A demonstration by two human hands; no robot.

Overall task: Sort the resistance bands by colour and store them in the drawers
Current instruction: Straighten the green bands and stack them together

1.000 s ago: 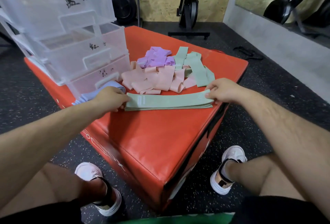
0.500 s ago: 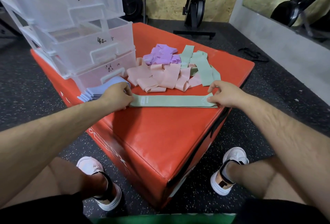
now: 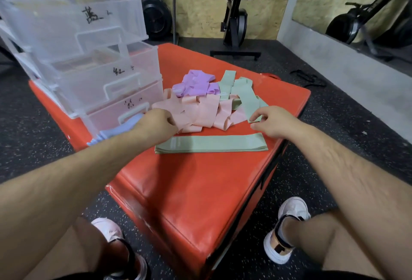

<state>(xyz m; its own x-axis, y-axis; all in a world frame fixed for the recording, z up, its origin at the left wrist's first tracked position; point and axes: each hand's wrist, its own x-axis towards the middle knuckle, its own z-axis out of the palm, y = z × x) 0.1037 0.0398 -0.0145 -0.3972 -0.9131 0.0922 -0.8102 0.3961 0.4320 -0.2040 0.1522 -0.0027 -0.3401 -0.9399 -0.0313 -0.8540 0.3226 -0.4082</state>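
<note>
Looking down from the head camera, the right hand [image 3: 270, 123] pinches the end of a loose green band [image 3: 249, 105] in the pile on the red box [image 3: 200, 190], beside the drawers [image 3: 100, 61]. The left hand [image 3: 156, 123] grips the pink bands [image 3: 200, 112]. They look limp, light and stretchy, best lifted by one end.

The folded green stack [image 3: 211, 143] is no longer held at its two ends; it is left lying flat at the centre of the frame, free of both hands. The left hand [image 3: 156, 123] is moved up from the stack's left end to the near edge of the pink bands [image 3: 207, 110], where its fingers are curled; a grip cannot be confirmed. The right hand [image 3: 272, 123] is moved up from the stack's right end, and the near end of a loose green band [image 3: 252, 103] is pinched between thumb and forefinger.
</note>
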